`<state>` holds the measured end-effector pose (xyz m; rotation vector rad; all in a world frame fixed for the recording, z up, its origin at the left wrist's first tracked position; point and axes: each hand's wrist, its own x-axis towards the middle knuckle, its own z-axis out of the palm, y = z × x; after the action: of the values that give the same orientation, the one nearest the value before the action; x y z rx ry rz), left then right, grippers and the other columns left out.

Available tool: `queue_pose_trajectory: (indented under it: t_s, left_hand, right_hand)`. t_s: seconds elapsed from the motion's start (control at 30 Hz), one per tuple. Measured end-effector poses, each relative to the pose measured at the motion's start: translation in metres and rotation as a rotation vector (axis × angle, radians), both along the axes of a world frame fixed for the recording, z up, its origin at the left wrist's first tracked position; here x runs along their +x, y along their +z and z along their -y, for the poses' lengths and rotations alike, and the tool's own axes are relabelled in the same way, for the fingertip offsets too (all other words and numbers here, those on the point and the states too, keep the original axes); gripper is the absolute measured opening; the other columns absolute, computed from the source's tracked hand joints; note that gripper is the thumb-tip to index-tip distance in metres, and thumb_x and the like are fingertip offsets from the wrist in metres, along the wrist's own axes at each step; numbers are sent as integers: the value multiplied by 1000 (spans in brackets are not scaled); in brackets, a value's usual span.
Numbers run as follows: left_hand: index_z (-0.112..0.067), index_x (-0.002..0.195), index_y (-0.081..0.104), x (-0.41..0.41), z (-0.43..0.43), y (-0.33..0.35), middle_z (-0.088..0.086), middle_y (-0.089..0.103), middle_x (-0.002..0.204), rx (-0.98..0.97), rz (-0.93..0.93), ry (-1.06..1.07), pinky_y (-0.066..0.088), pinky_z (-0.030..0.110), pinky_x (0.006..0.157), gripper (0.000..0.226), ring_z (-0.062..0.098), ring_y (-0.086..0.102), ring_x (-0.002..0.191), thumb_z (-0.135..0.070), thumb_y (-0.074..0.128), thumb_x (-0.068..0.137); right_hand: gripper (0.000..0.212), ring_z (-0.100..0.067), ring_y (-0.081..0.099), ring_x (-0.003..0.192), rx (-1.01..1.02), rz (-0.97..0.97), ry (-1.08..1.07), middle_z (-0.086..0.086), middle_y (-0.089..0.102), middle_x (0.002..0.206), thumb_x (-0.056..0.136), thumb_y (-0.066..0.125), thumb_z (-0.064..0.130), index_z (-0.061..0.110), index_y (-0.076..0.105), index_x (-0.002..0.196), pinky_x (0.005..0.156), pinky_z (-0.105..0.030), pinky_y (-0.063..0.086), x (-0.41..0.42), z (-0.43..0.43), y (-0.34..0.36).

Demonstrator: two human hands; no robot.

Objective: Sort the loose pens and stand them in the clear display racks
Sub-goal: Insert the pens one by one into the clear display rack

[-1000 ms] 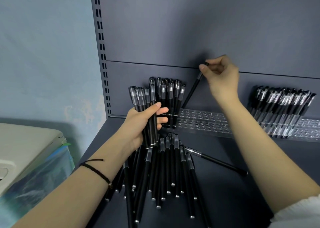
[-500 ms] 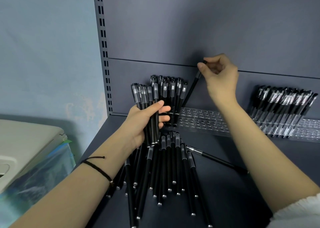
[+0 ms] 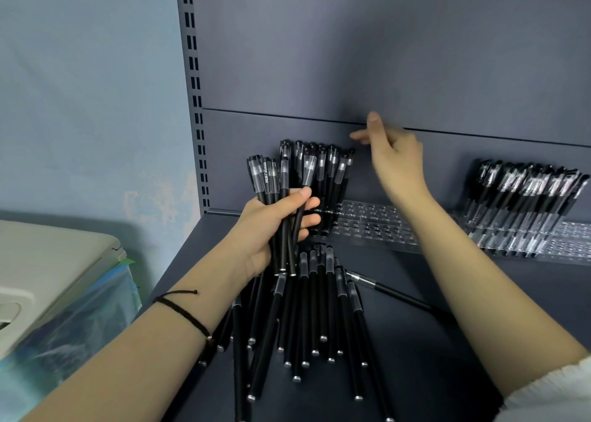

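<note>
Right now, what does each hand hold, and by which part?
Left hand grips a bundle of pens around their barrels, caps up. Right hand holds nothing.

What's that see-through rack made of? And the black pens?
The rack looks like clear hard plastic, probably acrylic: the dark shelf shows through it and its holes glint. The pens look like matte black plastic with see-through caps and small shiny, maybe metal, end tips.
</note>
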<state>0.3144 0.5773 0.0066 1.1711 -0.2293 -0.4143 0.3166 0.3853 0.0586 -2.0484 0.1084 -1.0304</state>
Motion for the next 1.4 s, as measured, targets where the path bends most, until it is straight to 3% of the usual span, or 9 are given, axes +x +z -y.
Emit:
queue_pose_trajectory:
  t_s: [0.1,0.27,0.4,0.5,0.63,0.8,1.1,1.3,1.4]
  left_hand:
    - [-10,108,70,-2,1,1,1,76,93,-32,16,-7,55,22,57,28,11,72,74,-24,71,84]
    - [-12,108,69,-5,2,2,1,77,93,-53,96,-12,56,22,60,26,10,72,74,-24,69,86]
    - [-9,108,67,-5,4,2,6,77,95,-95,105,-19,59,26,66,23,16,74,80,-24,64,90]
    - [-9,107,65,-6,6,3,9,76,94,-107,72,-5,61,29,68,26,19,74,77,-31,58,94]
    - [-11,112,65,-4,5,0,-4,65,65,-30,63,20,52,25,52,37,9,55,48,-43,54,94]
    - [-14,112,60,-2,6,-2,-7,37,54,-29,2,-10,37,21,44,36,6,32,42,-44,55,94]
    - [-17,76,37,0,6,1,-4,37,56,-52,-42,-22,33,21,40,26,8,29,41,-21,51,97]
    - [-17,76,39,2,5,-1,-4,44,57,-40,-48,-24,33,21,40,26,8,34,41,-20,55,97]
    - [-16,75,47,0,3,0,-4,51,60,-32,-16,-54,36,19,41,25,7,41,43,-21,60,96]
  right_hand:
    - [29,-4,57,71,-48,79,100,-4,67,76,97,53,38,27,71,77,70,-17,41,-5,-10,9]
    - [19,6,53,57,-236,-240,455,9,67,71,89,68,29,11,74,86,57,-10,41,-19,-34,17]
    - [21,-3,42,46,17,-230,529,0,70,76,87,70,15,9,70,108,45,-12,37,-21,-37,19]
    - [33,-3,41,41,234,-25,463,-7,68,75,89,67,8,16,55,118,43,-12,33,-21,-28,26]
    - [27,-23,60,63,62,199,173,-2,67,69,86,71,17,27,47,95,67,-32,48,-17,-7,28]
    - [28,-5,50,60,-78,200,-3,12,58,71,84,73,23,24,46,91,65,-23,44,-8,5,14]
    - [32,-4,47,60,-130,155,-36,15,57,74,84,72,25,34,42,85,68,-38,49,-3,2,2]
    - [20,-16,57,71,-322,-13,-35,12,58,71,89,67,32,19,51,87,68,-36,50,1,-2,-5]
    - [38,-23,58,66,-353,-37,-44,-1,62,66,95,54,43,11,60,75,61,-34,44,3,1,-9]
